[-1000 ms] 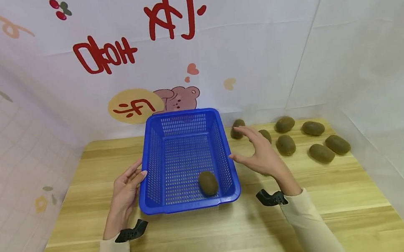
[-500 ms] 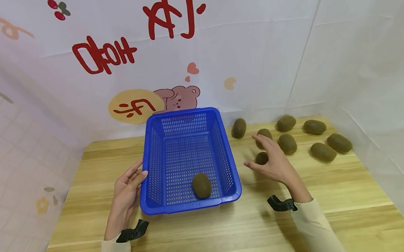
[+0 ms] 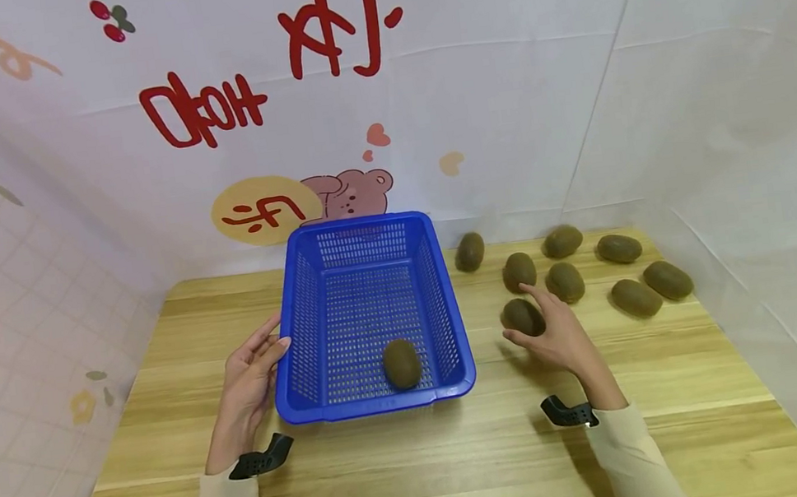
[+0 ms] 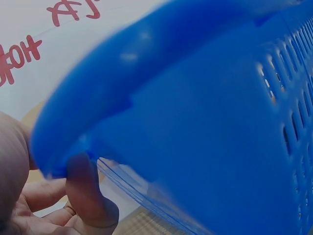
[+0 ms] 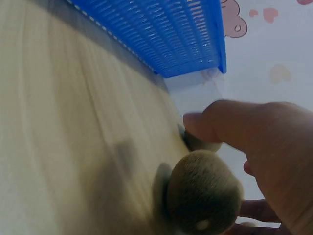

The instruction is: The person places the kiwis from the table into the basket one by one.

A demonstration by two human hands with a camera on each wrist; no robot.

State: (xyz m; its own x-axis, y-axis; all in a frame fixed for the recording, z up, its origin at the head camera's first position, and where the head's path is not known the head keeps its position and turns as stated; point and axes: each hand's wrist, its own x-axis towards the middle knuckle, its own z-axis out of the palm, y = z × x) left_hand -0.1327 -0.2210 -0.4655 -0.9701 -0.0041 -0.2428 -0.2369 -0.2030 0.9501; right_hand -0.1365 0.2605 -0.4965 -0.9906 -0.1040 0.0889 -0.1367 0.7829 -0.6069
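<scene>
A blue plastic basket (image 3: 376, 406) with slotted sides stands in the middle of the table; one brown kiwi (image 3: 402, 364) lies inside near its front wall. My left hand (image 3: 247, 387) grips the basket's left rim, and a finger hooks under the rim (image 4: 122, 58) in the left wrist view. To the right of the basket, my right hand (image 3: 558, 334) reaches around another kiwi (image 3: 521, 317) on the table. Thumb and fingers are spread about this kiwi (image 5: 203, 193). In the right wrist view the thumb (image 5: 220, 125) appears apart from its skin; finger contact on the far side is hidden.
Several more kiwis lie behind and right of my right hand, among them one kiwi (image 3: 519, 272) just beyond it and one kiwi (image 3: 470, 252) beside the basket's back corner. A printed white cloth (image 3: 498, 87) hangs behind the wooden table (image 3: 412, 479).
My right hand has moved right and toward me, from beside the basket's rim to the nearest loose kiwi. The kiwi in the basket has rolled slightly. My left hand stays on the rim.
</scene>
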